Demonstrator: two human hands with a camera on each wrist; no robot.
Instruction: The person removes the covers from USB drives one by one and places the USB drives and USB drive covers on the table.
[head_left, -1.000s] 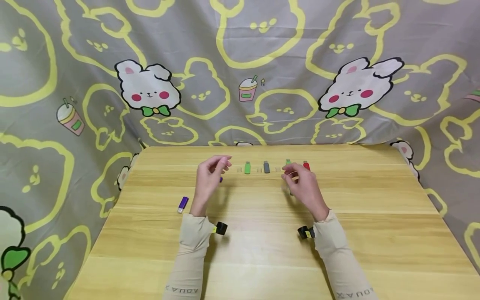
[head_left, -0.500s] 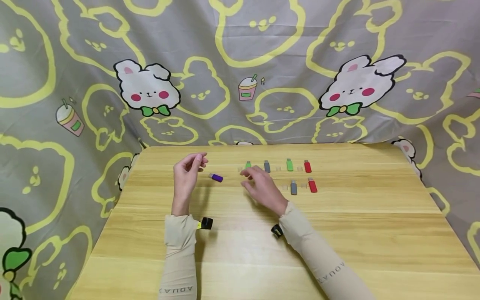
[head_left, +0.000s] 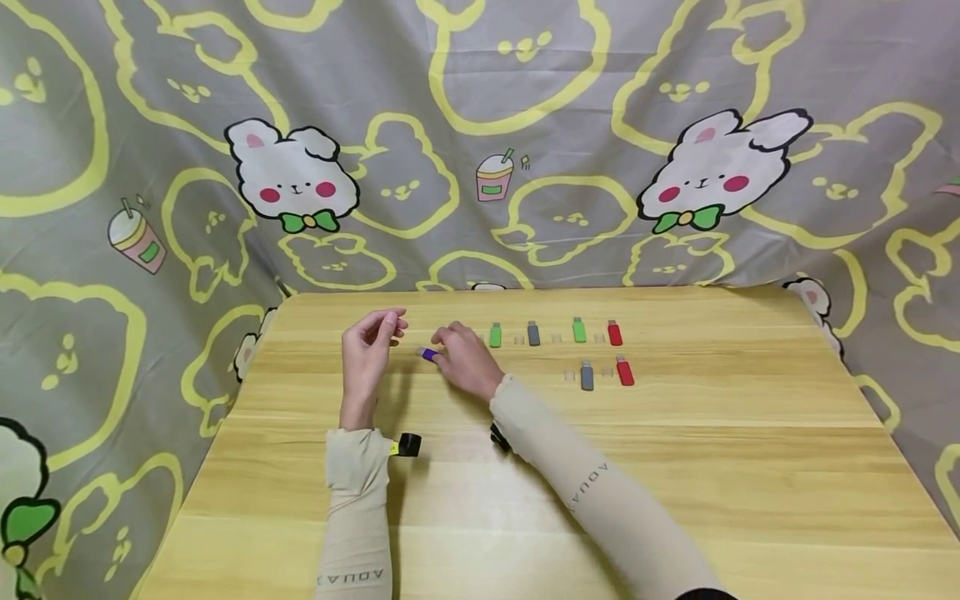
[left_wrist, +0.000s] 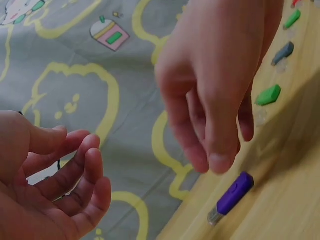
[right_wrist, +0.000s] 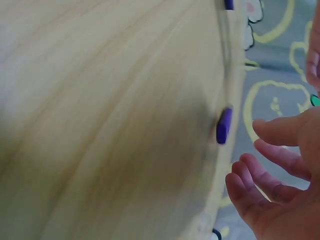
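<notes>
A purple USB stick [head_left: 430, 354] lies on the wooden table between the two hands, its metal plug pointing left. Just above its right end hovers my right hand [head_left: 467, 360], thumb and fingers parted. A gap shows between those fingertips and the purple USB stick [right_wrist: 224, 126] in the right wrist view. My left hand [head_left: 367, 362] is held up to the left of the stick, fingers loosely bent, nothing visible in them. Part of a second purple USB stick [right_wrist: 229, 4] shows at the top of the right wrist view; the left arm hides it in the head view.
Along the back stand out a green USB stick [head_left: 496, 335], a grey one [head_left: 533, 333], another green one [head_left: 579, 330] and a red one [head_left: 615, 333]. Nearer are a grey stick [head_left: 587, 376] and a red stick [head_left: 625, 371]. Small clear caps [head_left: 557, 338] lie beside them. A patterned curtain [head_left: 420, 75] surrounds the table.
My right hand has swept left from the right-hand sticks to the purple USB stick. The left hand has shifted left, uncovering that stick and covering the other purple one.
</notes>
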